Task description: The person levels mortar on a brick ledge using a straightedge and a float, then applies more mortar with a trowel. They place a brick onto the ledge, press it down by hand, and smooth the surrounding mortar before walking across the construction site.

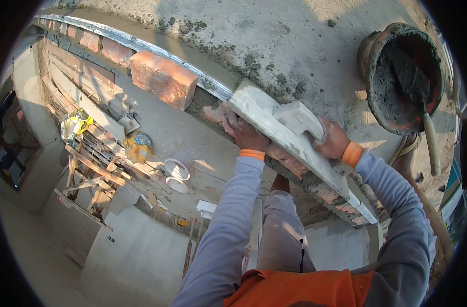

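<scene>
My right hand (331,140) is closed around the block-shaped handle of a plastering float (294,135). The float is pale, long and cement-smeared, and it lies along the ledge's edge. Beneath its near side is my left hand (243,132), with curled fingers against the brick face of the ledge; what they grip is hidden. A metal straightedge (141,43) runs along the ledge's edge, passes under the float and shows again at the lower right. Wet mortar (213,79) lies behind it. Left of my left hand, a loose brick (163,78) rests against the straightedge.
A mortar-crusted bucket (369,56) stands at the upper right, with a trowel (430,138) in it. Mortar crumbs dot the concrete slab (315,30). Below the ledge are scrap planks (93,110), a wooden sawhorse (98,179), a white bucket (178,168) and a yellow bag (138,148).
</scene>
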The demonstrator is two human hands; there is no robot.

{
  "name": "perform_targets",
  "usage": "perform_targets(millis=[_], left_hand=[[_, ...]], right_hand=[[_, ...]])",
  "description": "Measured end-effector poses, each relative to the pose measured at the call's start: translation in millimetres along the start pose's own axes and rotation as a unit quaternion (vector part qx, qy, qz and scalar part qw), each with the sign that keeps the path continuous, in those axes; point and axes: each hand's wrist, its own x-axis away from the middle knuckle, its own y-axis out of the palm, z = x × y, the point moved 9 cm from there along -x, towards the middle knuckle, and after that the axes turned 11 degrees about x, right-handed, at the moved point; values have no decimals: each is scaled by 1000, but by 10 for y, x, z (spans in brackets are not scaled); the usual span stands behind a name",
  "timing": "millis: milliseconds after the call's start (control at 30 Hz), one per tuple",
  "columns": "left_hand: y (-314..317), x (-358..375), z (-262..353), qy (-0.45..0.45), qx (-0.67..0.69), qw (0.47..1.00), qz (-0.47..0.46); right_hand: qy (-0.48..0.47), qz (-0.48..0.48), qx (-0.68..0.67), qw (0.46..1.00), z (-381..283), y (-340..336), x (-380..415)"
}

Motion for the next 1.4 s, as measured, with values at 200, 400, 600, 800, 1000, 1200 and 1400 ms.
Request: perform_targets(millis=[200,400,600,800,1000,1200,1400], left_hand=[[217,212,-285,-16,-35,999,-27],[156,135,-152,3,-47,999,-20],[17,25,-17,4,13,999,46],[-17,24,50,6,3,999,38],[321,237,-412,9,-51,998,-28],[209,223,-312,15,-27,999,36],[-18,37,57,19,-14,998,61]], right_hand=[[-81,25,43,995,-1642,-622,-2110],[-40,40,28,998,-617,-223,-825],[133,-111,23,985,1600,636,1713],[66,-36,-71,995,1114,494,1044],[-4,-56,-51,997,-672,-159,-1042],[-1,-62,-46,997,-334,5,-705],[166,-145,-54,974,1668,648,1660]])
